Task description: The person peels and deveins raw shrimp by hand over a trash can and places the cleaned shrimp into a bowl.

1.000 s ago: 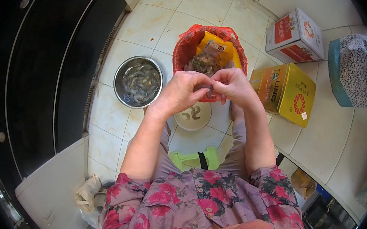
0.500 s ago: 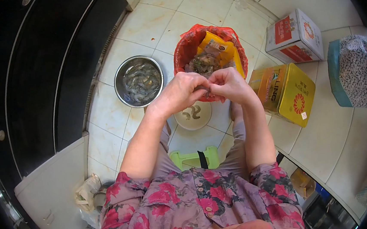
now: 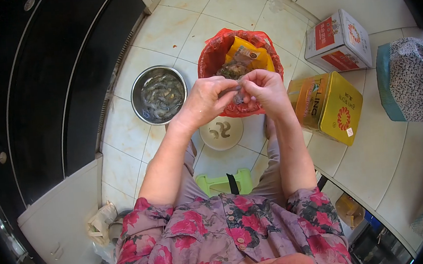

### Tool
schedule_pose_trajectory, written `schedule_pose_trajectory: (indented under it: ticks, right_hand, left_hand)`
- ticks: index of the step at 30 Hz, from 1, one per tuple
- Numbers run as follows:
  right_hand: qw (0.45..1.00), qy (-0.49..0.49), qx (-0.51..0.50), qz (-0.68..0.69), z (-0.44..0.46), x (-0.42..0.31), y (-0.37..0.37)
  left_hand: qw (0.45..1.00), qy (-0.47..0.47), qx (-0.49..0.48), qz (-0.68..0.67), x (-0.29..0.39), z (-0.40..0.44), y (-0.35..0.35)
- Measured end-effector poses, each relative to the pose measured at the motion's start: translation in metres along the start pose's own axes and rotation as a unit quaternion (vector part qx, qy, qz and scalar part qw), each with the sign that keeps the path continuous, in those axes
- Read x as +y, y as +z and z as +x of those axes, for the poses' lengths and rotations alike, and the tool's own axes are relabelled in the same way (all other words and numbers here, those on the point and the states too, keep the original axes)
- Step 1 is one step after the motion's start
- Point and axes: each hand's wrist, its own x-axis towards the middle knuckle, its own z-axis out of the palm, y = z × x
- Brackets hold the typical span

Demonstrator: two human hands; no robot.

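Observation:
My left hand (image 3: 208, 98) and my right hand (image 3: 269, 93) meet over the near rim of a bin lined with a red plastic bag (image 3: 209, 53). Pinched between their fingertips is a small grey shrimp (image 3: 239, 97), partly covered by the fingers. Below the hands, a pale bowl (image 3: 222, 146) on the floor contains several peeled shrimp (image 3: 224, 129). To the left stands a steel basin (image 3: 138, 112) with many grey whole shrimp (image 3: 161, 96) in it. Inside the bin lie a yellow packet (image 3: 248, 54) and dark scraps (image 3: 231, 71).
A yellow tin box (image 3: 339, 109) and a white-and-red carton (image 3: 336, 40) stand to the right, with a patterned cloth bag (image 3: 411, 81) beyond. A light green stool (image 3: 245, 180) is between my legs. Dark cabinet fronts (image 3: 82, 67) line the left.
My fingers have drawn slightly apart, and more of the shrimp shows between them. The right hand has turned a little. The containers stay where they were.

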Motion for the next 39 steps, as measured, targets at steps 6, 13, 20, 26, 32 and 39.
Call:
schedule_pose_trajectory:
  ticks: [6,13,20,26,32,39]
  right_hand:
    - [0.996,-0.055,0.025,-0.065,-0.001,0.008,0.003]
    - [0.99,-0.097,0.084,-0.062,-0.001,0.006,0.004]
    - [0.993,-0.075,0.084,0.04,-0.002,0.005,0.003]
    - [0.988,-0.078,0.092,0.1,0.0,0.009,0.006]
    - [0.973,-0.093,0.122,0.17,0.001,0.012,0.011]
    - [0.99,-0.088,0.048,0.102,0.001,0.005,0.004]
  left_hand:
    - [0.999,0.0,0.006,0.046,0.003,0.004,0.008]
    - [0.998,-0.048,0.015,-0.037,0.003,0.007,0.008]
    - [0.992,-0.092,0.019,-0.084,0.005,0.008,0.008]
    - [0.99,-0.109,0.016,-0.092,0.007,0.01,0.008]
    - [0.944,-0.227,0.003,-0.239,0.015,0.014,0.011]
    - [0.961,-0.173,0.051,-0.211,0.004,0.012,0.018]
